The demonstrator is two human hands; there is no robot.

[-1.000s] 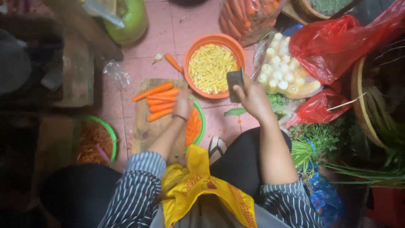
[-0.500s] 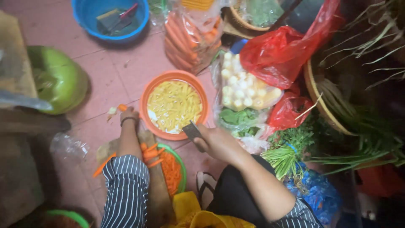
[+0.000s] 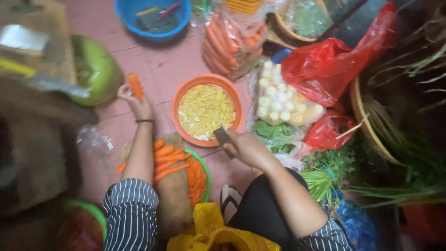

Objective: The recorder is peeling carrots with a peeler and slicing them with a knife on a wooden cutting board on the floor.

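Meanwhile, left hand (image 3: 135,103) lifts a carrot (image 3: 135,85) over the floor (image 3: 158,69), fingers pinching it.
Right hand (image 3: 246,148) grips a knife (image 3: 222,136) at the orange bowl's (image 3: 179,100) near rim; peeled carrots (image 3: 166,155) lie on the board (image 3: 173,204).

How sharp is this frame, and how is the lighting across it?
Head view: the middle is fairly clear, with the orange bowl and right hand readable; the left hand and its carrot are slightly smeared; the left edge is heavily blurred and brown; the right edge falls into dark shadow; light is soft, without glare.
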